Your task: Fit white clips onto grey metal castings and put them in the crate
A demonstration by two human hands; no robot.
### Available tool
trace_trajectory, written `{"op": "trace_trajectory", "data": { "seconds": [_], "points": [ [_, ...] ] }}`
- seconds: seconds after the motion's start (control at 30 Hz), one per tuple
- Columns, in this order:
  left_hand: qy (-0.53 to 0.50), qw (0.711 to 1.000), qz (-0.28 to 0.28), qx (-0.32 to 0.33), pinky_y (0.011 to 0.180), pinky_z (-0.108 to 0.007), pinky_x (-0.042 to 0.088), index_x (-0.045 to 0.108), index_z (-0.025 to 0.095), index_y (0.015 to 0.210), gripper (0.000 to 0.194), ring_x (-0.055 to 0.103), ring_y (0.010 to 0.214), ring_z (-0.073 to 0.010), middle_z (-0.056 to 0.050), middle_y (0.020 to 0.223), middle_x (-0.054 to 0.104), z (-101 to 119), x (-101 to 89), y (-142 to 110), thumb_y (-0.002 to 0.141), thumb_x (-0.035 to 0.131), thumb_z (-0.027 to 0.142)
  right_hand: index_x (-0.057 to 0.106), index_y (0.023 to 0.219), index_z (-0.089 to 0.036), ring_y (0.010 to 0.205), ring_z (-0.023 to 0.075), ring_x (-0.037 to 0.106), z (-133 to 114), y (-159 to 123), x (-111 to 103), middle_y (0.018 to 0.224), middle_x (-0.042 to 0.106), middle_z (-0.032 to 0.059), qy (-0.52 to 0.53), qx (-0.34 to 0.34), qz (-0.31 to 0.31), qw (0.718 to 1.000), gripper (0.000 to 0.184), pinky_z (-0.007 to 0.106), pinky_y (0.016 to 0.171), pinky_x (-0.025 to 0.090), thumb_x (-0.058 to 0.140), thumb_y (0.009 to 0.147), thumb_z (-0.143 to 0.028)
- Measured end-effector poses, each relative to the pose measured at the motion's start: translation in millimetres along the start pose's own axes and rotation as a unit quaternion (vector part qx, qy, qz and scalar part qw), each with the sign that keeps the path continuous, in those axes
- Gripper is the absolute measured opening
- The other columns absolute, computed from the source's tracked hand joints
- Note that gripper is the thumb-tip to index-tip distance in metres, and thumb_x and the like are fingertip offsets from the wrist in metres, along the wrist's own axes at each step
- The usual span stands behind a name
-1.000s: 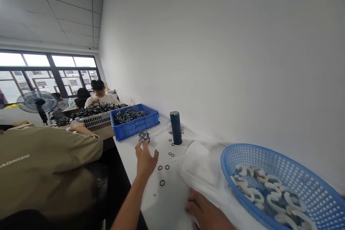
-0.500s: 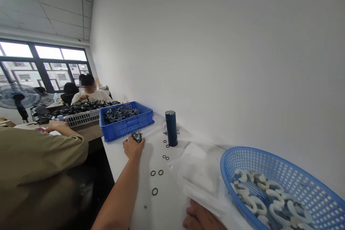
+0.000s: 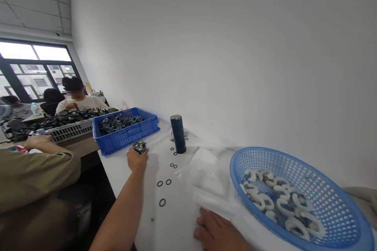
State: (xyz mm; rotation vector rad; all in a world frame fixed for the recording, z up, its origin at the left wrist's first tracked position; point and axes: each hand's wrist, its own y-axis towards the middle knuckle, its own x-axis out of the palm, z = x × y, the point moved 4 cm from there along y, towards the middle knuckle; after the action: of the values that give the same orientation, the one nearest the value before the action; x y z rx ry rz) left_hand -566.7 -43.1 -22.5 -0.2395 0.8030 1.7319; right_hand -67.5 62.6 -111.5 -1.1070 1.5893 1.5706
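Note:
My left hand (image 3: pixel 137 160) reaches forward over the white table, its fingers closed round a small dark part with shiny metal bits (image 3: pixel 139 147); its exact kind is too small to make out. Just beyond stands a blue crate (image 3: pixel 126 138) with a heap of similar dark pieces. My right hand (image 3: pixel 219 230) lies low on the table, fingers loosely bent and slightly apart, with nothing visible in them. Its fingertips are by the near edge of a white, plastic-covered tray (image 3: pixel 210 178). Several black rings (image 3: pixel 162 202) lie between my arms.
A dark blue flask (image 3: pixel 178 135) stands upright near the wall. On the right, a blue basket (image 3: pixel 332 188) holds several pale curved pieces (image 3: pixel 284 208). A co-worker's sleeve (image 3: pixel 38 176) is close on the left. Another person sits behind a crate of black parts (image 3: pixel 73 130).
The view has swung to the right, so things sit further left in the picture. My left hand still grips the dark part in front of the crate. More of my right hand shows.

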Motion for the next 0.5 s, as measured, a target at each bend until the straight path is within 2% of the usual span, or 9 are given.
{"op": "trace_trajectory", "data": {
  "seconds": [0.07, 0.13, 0.33, 0.43, 0.5],
  "points": [
    [-0.029, 0.999, 0.022, -0.002, 0.111, -0.054, 0.062, 0.067, 0.017, 0.143, 0.050, 0.070, 0.128, -0.0303, -0.014, 0.142, 0.070, 2.6, -5.2, -2.1, 0.107, 0.076, 0.049, 0.078, 0.129, -0.023, 0.125, 0.0340, 0.077, -4.6, 0.3, 0.4, 0.134, 0.079, 0.0112, -0.014, 0.001, -0.003, 1.000, 0.023, 0.042, 0.103, 0.067, 0.075, 0.107, -0.028],
    [-0.060, 0.997, 0.040, -0.001, 0.112, -0.055, 0.061, 0.068, 0.017, 0.142, 0.049, 0.069, 0.129, -0.0305, -0.014, 0.142, 0.070, 6.3, -12.3, -6.9, 0.106, 0.076, 0.049, 0.079, 0.127, -0.022, 0.118, 0.0339, 0.078, -12.4, -0.3, -2.2, 0.130, 0.080, 0.0120, -0.023, -0.005, -0.009, 1.000, 0.022, 0.041, 0.099, 0.068, 0.076, 0.106, -0.030],
    [-0.162, 0.983, 0.082, 0.026, 0.115, -0.056, 0.058, 0.066, 0.018, 0.144, 0.051, 0.066, 0.133, -0.0318, -0.014, 0.147, 0.067, 29.8, -45.3, -39.4, 0.105, 0.076, 0.050, 0.078, 0.138, -0.021, 0.134, 0.0366, 0.075, -42.5, -5.9, -18.7, 0.148, 0.076, 0.0130, -0.019, -0.048, -0.010, 0.999, 0.029, 0.047, 0.115, 0.064, 0.068, 0.116, -0.036],
    [-0.232, 0.970, 0.056, 0.045, 0.111, -0.055, 0.061, 0.068, 0.017, 0.141, 0.050, 0.071, 0.124, -0.0294, -0.013, 0.138, 0.071, 50.5, -60.9, -63.8, 0.105, 0.078, 0.050, 0.077, 0.142, -0.024, 0.142, 0.0349, 0.072, -49.9, -11.8, -27.9, 0.158, 0.069, 0.0103, -0.003, -0.063, -0.008, 0.998, 0.031, 0.043, 0.121, 0.062, 0.068, 0.117, -0.040],
    [-0.288, 0.955, 0.010, 0.072, 0.104, -0.051, 0.066, 0.069, 0.016, 0.139, 0.048, 0.075, 0.113, -0.0263, -0.011, 0.129, 0.075, 64.8, -68.7, -86.7, 0.104, 0.080, 0.048, 0.072, 0.152, -0.026, 0.142, 0.0285, 0.072, -50.7, -19.3, -35.8, 0.159, 0.069, 0.0058, 0.013, -0.073, -0.003, 0.997, 0.036, 0.034, 0.121, 0.061, 0.068, 0.119, -0.040]
  ]
}}
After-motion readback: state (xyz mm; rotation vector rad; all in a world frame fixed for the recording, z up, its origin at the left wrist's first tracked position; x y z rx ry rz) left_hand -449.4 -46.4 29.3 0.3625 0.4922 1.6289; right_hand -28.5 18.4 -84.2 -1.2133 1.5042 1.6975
